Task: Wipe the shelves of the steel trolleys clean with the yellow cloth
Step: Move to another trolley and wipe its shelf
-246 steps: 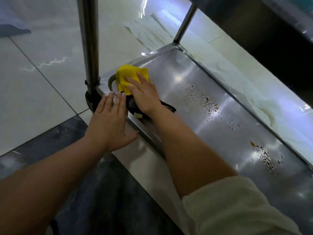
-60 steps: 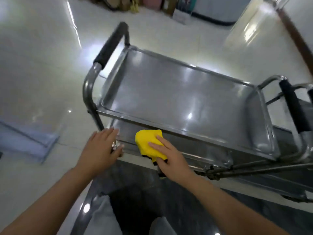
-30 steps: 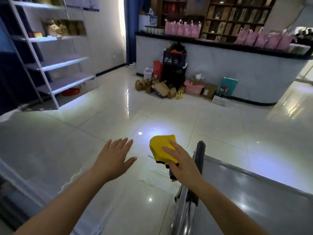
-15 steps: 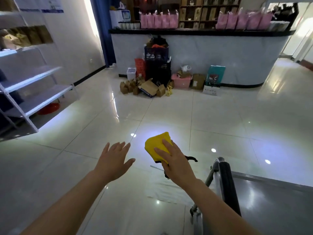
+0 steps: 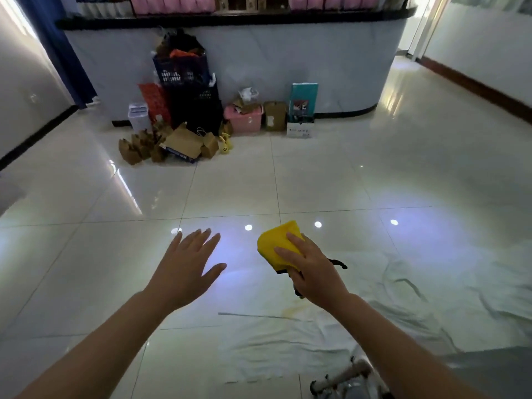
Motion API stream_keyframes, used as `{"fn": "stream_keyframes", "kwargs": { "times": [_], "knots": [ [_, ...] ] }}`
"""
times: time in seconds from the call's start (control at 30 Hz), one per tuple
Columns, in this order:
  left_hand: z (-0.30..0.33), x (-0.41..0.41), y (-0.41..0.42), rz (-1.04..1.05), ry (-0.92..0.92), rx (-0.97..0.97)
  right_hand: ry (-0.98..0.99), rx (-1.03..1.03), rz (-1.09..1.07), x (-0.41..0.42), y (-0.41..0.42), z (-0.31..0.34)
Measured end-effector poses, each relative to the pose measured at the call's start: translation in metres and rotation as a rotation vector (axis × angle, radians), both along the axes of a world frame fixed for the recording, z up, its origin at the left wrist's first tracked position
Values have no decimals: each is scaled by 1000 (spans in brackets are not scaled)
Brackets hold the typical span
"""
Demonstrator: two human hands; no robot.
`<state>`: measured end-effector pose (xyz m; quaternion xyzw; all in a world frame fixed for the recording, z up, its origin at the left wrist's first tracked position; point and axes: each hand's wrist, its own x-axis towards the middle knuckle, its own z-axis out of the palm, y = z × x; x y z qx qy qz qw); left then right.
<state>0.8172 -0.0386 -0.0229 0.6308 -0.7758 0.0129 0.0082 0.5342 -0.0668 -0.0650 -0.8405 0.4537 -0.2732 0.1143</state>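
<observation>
My right hand [image 5: 312, 270] grips the folded yellow cloth [image 5: 277, 244] in the air above the floor, with a black strap hanging under the palm. My left hand [image 5: 185, 269] floats beside it with fingers spread and straight, holding nothing. Only a small piece of a steel trolley [image 5: 342, 381] shows at the bottom edge, and a grey steel surface [image 5: 489, 370] at the bottom right, below my right forearm. No shelf surface lies under the cloth.
A crumpled white sheet [image 5: 388, 298] lies on the glossy tiled floor [image 5: 230, 191] ahead and to the right. Boxes, a dark crate stack [image 5: 187, 90] and a pink bin [image 5: 244, 119] stand against a grey counter [image 5: 288, 56] at the back.
The view has lifted from the trolley shelves to the room and turned right; the trolley handle has slid almost out of sight. Both hands stay raised, the cloth still in my right hand.
</observation>
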Motion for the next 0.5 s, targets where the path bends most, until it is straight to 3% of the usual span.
{"fn": "stream_keyframes", "kwargs": {
  "times": [0.5],
  "knots": [
    [3, -139, -340, -806, -24, 10, 55, 84, -704, -104, -157, 7]
  ]
}}
